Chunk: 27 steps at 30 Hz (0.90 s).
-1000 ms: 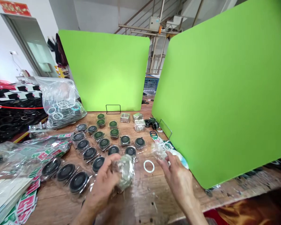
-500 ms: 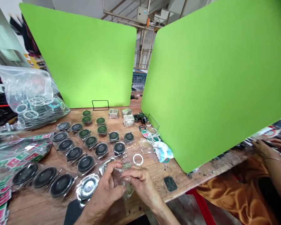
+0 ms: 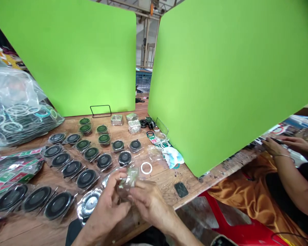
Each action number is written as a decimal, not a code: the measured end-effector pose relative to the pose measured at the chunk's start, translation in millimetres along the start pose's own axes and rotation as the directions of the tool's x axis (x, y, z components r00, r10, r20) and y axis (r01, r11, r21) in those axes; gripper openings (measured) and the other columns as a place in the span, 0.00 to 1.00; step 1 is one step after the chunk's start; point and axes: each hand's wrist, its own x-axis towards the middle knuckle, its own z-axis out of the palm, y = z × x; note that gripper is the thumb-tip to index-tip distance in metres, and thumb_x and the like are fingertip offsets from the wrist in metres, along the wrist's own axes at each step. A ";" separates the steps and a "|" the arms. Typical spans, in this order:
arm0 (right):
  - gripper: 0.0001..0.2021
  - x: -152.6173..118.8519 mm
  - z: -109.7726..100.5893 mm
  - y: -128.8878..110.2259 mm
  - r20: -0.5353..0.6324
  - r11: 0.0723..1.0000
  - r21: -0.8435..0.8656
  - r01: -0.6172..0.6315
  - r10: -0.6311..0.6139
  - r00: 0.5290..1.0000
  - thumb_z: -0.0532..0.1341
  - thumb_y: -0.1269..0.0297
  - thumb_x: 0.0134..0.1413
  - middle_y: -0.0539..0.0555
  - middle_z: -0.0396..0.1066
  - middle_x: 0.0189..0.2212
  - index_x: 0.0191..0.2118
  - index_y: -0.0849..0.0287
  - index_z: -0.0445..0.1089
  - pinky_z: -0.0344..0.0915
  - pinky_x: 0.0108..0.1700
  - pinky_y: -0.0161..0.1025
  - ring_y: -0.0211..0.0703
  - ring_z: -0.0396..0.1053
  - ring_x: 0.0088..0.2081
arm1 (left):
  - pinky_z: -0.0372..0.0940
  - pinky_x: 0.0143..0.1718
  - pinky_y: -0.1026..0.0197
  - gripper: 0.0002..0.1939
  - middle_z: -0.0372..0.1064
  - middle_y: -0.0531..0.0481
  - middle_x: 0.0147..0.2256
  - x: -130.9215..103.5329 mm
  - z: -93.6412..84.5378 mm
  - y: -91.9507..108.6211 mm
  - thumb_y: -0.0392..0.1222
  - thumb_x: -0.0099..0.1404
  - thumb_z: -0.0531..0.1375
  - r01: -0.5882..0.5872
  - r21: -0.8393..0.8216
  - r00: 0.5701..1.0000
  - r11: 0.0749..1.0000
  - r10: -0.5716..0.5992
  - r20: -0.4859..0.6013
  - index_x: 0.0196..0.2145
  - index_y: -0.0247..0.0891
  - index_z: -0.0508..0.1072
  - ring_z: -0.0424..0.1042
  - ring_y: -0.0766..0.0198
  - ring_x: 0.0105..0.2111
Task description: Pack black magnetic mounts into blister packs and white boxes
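A crinkled, glossy clear plastic packet (image 3: 130,177) is held just above the near edge of the wooden table (image 3: 163,191). The person's left hand (image 3: 111,206) curls around it, thumb and fingers narrowed; the right hand (image 3: 149,201) has its bent fingers drawn together on the film. I cannot tell what is inside. By the left wrist lies a shiny, silvery round piece (image 3: 90,202). Beyond, toward the table's left side, smooth black discs (image 3: 86,178) sit in rows, each in clear film. A thin, flat white ring (image 3: 146,168) lies just past the hands, near a crumpled white-and-blue cloth (image 3: 172,156). A dark flat rectangle (image 3: 181,189) rests by the near edge. Smooth green panels (image 3: 220,85) stand along the table's far side.
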 end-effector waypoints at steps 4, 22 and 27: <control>0.09 -5.3 -5.5 -3.5 0.132 0.999 -0.027 0.046 -0.042 0.990 0.54 0.69 0.59 0.51 0.66 0.30 0.33 0.59 0.71 0.59 0.36 0.34 0.37 0.62 0.32 | 0.51 0.60 0.43 0.45 0.48 0.40 0.60 3.5 -5.7 2.8 0.31 0.46 0.61 -0.139 0.382 0.990 0.913 0.122 0.069 0.60 0.43 0.46 0.51 0.48 0.60; 0.04 -3.9 2.4 32.4 0.091 0.558 0.735 -0.384 0.481 0.872 0.68 0.61 0.44 0.50 0.68 0.27 0.28 0.53 0.78 0.65 0.32 0.32 0.37 0.66 0.31 | 0.61 0.53 0.51 0.41 0.56 0.40 0.49 5.7 25.8 8.9 0.32 0.45 0.63 -0.268 0.327 0.946 0.906 0.312 -0.088 0.55 0.38 0.49 0.59 0.51 0.52; 0.04 -2.3 2.3 40.4 -0.006 0.773 0.584 -0.247 0.309 0.951 0.66 0.61 0.47 0.52 0.71 0.26 0.31 0.50 0.79 0.68 0.28 0.32 0.40 0.70 0.29 | 0.64 0.49 0.53 0.40 0.56 0.41 0.46 7.9 21.7 6.0 0.33 0.41 0.64 -0.290 0.253 0.947 0.923 0.316 -0.066 0.52 0.37 0.53 0.61 0.53 0.47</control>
